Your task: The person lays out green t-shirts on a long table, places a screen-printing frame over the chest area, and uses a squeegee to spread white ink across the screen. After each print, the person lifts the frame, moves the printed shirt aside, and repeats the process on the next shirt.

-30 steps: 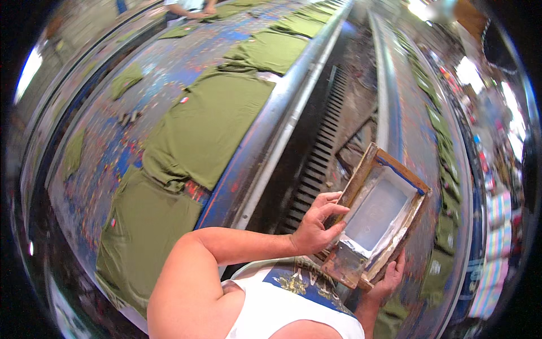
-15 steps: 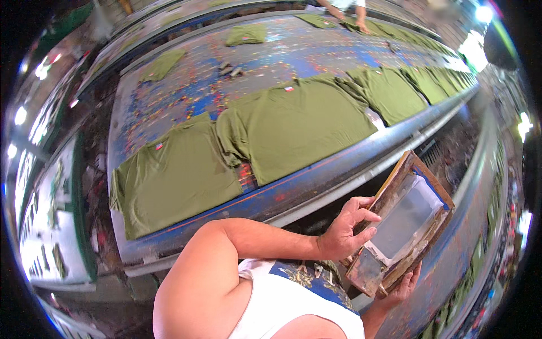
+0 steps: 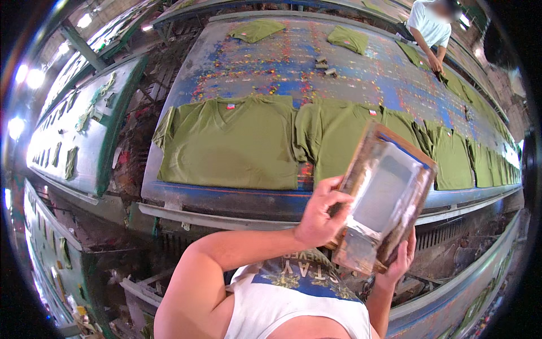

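Both hands hold a small wooden-framed printing screen [image 3: 385, 192], tilted in front of my chest. Its pale mesh faces up, with a blue strip along the far end and a stained flat piece at the near end. My left hand [image 3: 324, 213] is closed on the frame's left side. Around the lower right side wraps my right hand [image 3: 398, 263], its fingers partly hidden by the wood. Beyond the screen, an olive V-neck shirt [image 3: 231, 150] lies flat on the long table [image 3: 186, 85]. A second olive shirt [image 3: 330, 138] beside it is partly covered by the frame.
More olive shirts [image 3: 451, 158] continue along the table's near edge to the right. Folded green cloths [image 3: 257, 29] and small grey blocks [image 3: 323, 65] lie farther back. A co-worker [image 3: 432, 34] bends over the far right side. Another table [image 3: 84, 130] stands at left.
My view has turned left and lifted, bringing the first shirt nearer the middle and the co-worker further into sight. The screen stays in both hands and now overlaps the shirts.
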`<state>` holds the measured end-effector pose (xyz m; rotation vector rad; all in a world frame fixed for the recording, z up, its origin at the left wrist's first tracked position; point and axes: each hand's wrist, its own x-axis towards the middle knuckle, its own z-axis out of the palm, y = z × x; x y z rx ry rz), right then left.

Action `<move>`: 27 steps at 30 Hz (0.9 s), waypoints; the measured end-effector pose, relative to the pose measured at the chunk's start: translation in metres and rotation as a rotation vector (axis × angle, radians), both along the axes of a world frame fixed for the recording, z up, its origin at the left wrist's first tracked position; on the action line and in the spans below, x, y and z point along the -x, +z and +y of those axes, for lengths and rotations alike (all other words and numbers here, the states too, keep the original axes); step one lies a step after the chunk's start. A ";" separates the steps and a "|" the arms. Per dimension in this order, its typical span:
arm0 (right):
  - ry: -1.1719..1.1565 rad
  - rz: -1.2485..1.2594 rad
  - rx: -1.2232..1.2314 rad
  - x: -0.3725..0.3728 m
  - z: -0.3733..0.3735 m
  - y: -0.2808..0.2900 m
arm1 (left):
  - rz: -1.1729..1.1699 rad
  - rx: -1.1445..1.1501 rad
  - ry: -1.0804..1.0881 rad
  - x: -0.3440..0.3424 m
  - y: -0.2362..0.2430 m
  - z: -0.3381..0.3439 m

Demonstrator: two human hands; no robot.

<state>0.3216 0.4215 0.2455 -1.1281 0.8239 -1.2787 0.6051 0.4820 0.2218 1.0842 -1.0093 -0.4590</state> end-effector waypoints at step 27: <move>0.246 0.453 0.046 -0.304 0.060 -0.118 | 0.077 -0.332 0.374 -0.251 -0.136 0.157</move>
